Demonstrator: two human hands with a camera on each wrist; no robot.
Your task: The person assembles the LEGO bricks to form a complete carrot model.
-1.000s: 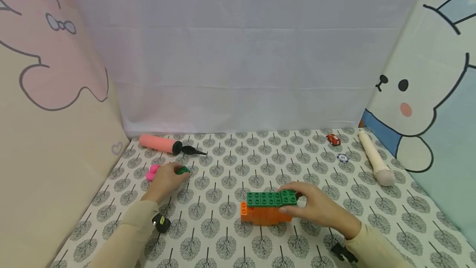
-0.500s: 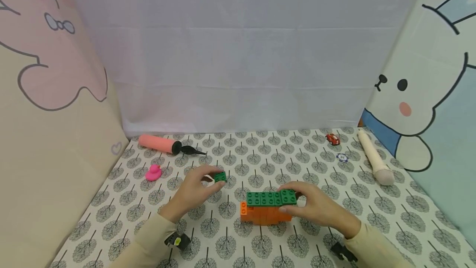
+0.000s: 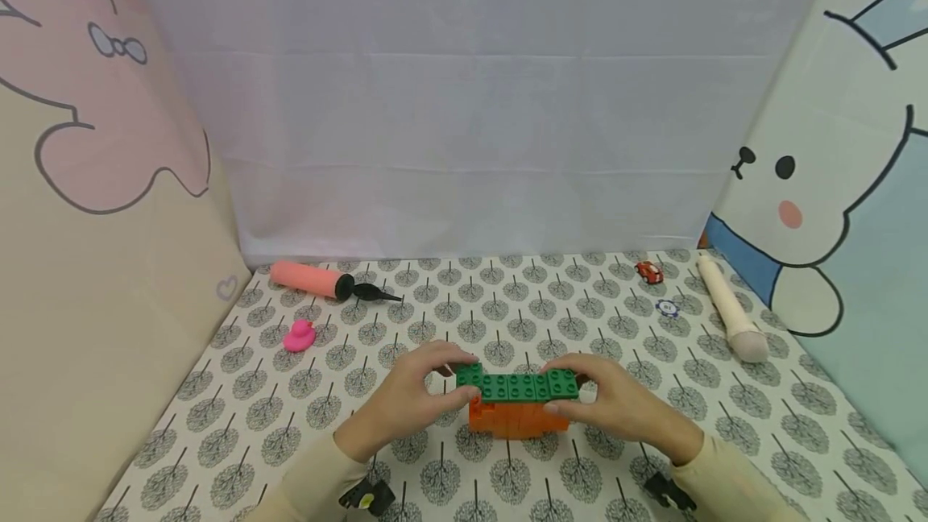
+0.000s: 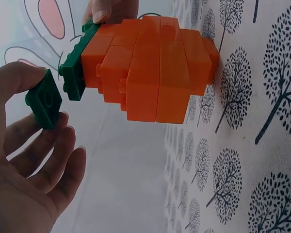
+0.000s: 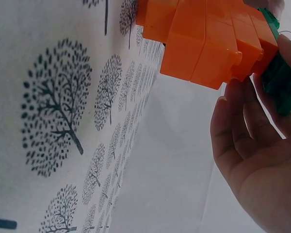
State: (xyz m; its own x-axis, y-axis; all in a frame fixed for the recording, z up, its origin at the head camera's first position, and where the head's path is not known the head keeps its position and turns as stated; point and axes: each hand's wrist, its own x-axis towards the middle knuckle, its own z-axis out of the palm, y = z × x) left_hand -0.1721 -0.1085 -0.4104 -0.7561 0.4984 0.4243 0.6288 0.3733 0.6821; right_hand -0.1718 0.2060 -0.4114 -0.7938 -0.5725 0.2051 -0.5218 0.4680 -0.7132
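An orange block build (image 4: 150,73) of stepped toy bricks stands on the table, topped by a row of green bricks (image 3: 515,387). My left hand (image 3: 415,395) pinches a small green brick (image 4: 44,101) between thumb and fingers. In the left wrist view a gap shows between this brick and the left end of the green row. My right hand (image 3: 616,403) grips the green brick at the row's right end (image 3: 562,384), thumb on the near side and fingers behind; in the right wrist view those fingers (image 5: 240,111) lie close to the orange bricks.
A pink rubber duck (image 3: 300,336) sits at the left, with a pink hand pump (image 3: 308,279) behind it. Toward the back right are a red toy car (image 3: 649,272), a poker chip (image 3: 667,308) and a cream stick with a rounded end (image 3: 732,308).
My left hand has carried the small green brick from beside the duck rightward to the left end of the green row. My right hand has stayed on the build.
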